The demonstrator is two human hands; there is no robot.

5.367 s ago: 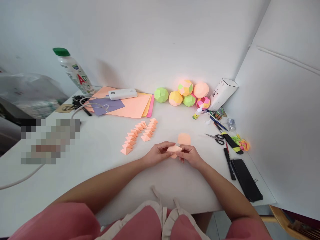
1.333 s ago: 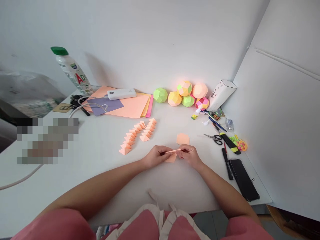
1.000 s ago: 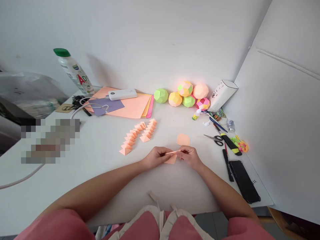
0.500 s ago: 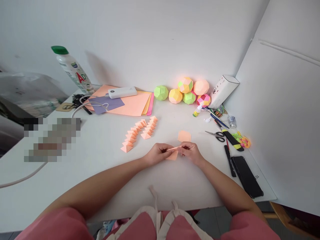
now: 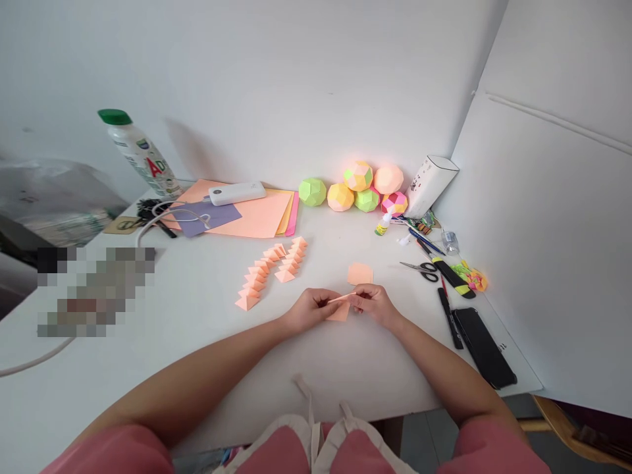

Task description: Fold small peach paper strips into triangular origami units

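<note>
Between both hands is a small piece of peach paper [image 5: 340, 298], seen nearly edge-on with a fold in it. My left hand [image 5: 310, 309] pinches its left end, and my right hand [image 5: 374, 304] has its thumb and fingers closed on the right end. Under the hands, another peach paper piece [image 5: 338, 313] shows in part; whether it is joined to the held one I cannot tell. A small stack of peach paper squares [image 5: 360, 273] lies just beyond my right hand. To the left stand two rows of folded peach paper units [image 5: 253, 282], overlapping one another.
Several faceted paper balls [image 5: 340, 197] sit along the wall. Scissors [image 5: 422, 270], a cutter [image 5: 455, 277], a glue bottle [image 5: 383, 224] and a black phone [image 5: 484, 347] lie to the right. Coloured sheets [image 5: 257, 214] under a power bank [image 5: 237, 193] and a bottle [image 5: 143, 155] are at the back left.
The whole view has shifted slightly, so the table things appear a little lower and further left. Both hands keep hold of the folded paper, with only slight finger movement.
</note>
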